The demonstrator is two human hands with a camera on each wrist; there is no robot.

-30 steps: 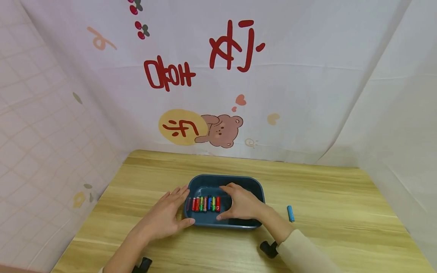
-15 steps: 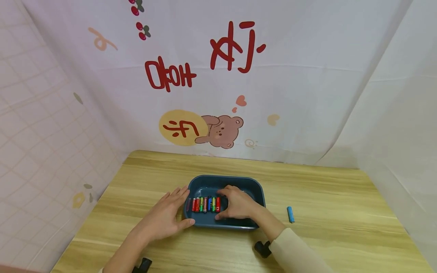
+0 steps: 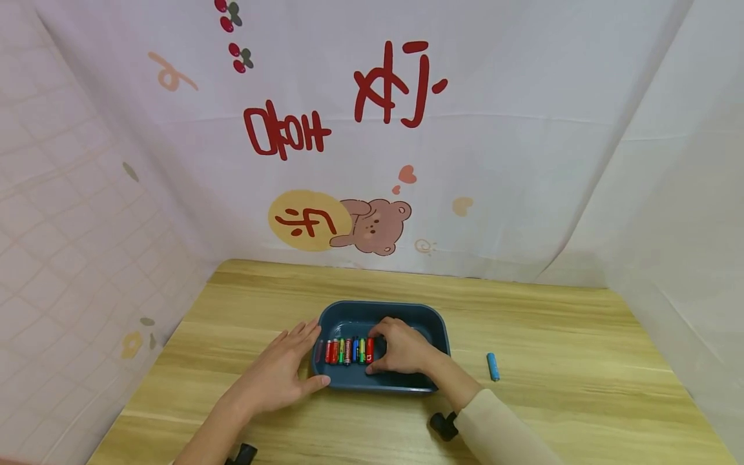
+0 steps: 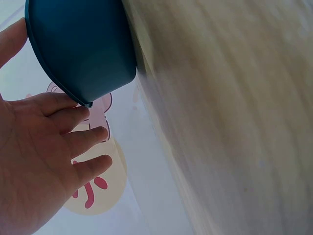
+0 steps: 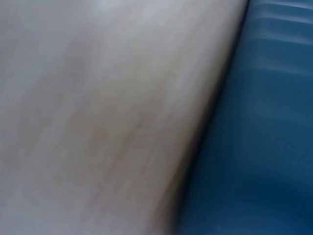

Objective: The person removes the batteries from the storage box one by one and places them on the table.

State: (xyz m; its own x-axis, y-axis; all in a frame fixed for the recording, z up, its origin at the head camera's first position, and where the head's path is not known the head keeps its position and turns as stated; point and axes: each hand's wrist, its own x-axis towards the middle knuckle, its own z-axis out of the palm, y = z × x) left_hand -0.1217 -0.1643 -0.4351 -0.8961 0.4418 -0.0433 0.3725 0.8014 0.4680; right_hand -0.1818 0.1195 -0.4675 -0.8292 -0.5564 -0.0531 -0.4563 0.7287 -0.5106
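A dark blue plastic box (image 3: 349, 381) sits on the table, holding a side-by-side row of small batteries (image 3: 341, 351) in red, green and blue toward its left. My left hand (image 3: 278, 374) rests at the box's left end, fingers straight, with the thumb at the near rim; the left wrist view shows its fingertips against the rim. My right hand (image 3: 403, 349) reaches inside the box, thumb and index finger at the two ends of the rightmost red battery (image 3: 369, 350), pinching it lengthwise. The right wrist view shows only the box wall (image 5: 254, 137) and tabletop.
A single light blue battery (image 3: 493, 366) lies on the wooden table (image 3: 558, 361) right of the box. Behind the table hangs a white printed cloth (image 3: 511, 161), with more cloth at both sides. Black camera mounts (image 3: 444, 426) show near both wrists.
The right hand has moved slightly left, and its thumb and index finger have drawn in from wider apart onto the ends of the red battery. The left hand stays at the box's end.
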